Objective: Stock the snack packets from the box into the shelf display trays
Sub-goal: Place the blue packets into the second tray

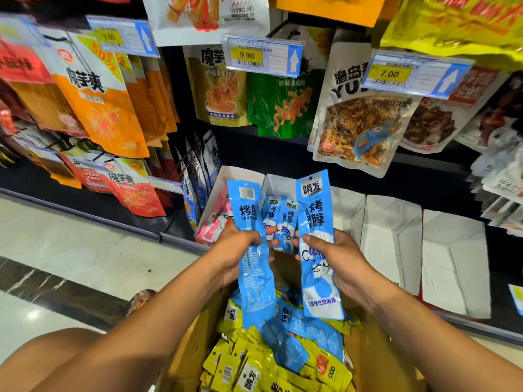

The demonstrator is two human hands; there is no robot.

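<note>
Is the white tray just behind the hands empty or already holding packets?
Holding some: blue packets stand upright inside the white tray. How full it is cannot be told.

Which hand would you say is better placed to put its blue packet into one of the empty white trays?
Right. The right hand holds its blue packet beside the empty white trays; the left hand sits farther left, by the pink-packet tray.

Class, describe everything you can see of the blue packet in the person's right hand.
The blue packet is a long, narrow, glossy plastic sachet, front showing. Hang hole and white label on top, dark characters below, white panel at the bottom. It stands nearly upright over the cardboard box, gripped mid-length by the right hand.
</note>
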